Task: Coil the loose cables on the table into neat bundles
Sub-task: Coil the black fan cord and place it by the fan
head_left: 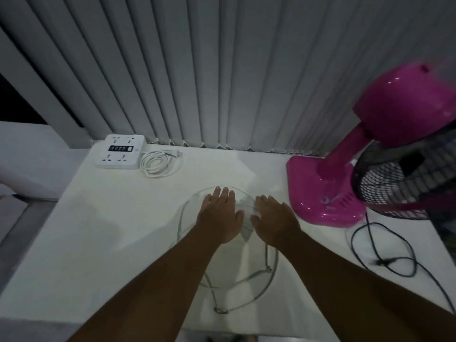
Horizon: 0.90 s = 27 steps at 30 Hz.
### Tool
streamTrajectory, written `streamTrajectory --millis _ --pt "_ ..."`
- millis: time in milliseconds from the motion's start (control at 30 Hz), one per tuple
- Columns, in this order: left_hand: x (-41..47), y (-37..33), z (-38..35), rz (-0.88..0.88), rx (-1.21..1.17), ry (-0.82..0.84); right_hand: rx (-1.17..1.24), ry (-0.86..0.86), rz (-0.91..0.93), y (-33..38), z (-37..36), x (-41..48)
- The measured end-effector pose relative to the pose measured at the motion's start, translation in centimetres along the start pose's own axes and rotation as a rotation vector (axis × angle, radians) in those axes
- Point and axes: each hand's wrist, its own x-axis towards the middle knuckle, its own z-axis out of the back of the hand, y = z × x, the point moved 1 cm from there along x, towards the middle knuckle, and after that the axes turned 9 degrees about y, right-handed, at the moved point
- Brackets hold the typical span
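While both my palms lie flat, fingers spread, left hand [219, 213] and right hand [274, 219] press the loose grey cable [270, 272] onto the white table [111, 218], mid-table beside the pink fan [328, 193].

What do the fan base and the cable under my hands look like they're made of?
Fan base: likely glossy moulded plastic, with bright highlights on its magenta surface. Pale cable under the left hand and right hand: probably a flexible plastic or rubber jacket, since it lies in soft loops; its finish is hard to judge in the dim light.
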Motion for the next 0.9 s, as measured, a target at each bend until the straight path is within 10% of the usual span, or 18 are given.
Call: streamTrajectory --millis 700,900 --pt "1.4 -30.0 -9.6 -0.146 -0.054 0.049 -0.052 -0.147 -0.067 -30.8 -1.4 -12.8" --pt "2.6 -42.1 -13.1 -0.105 -0.052 0.143 -0.125 0.078 -0.157 -42.4 -2.3 -15.8"
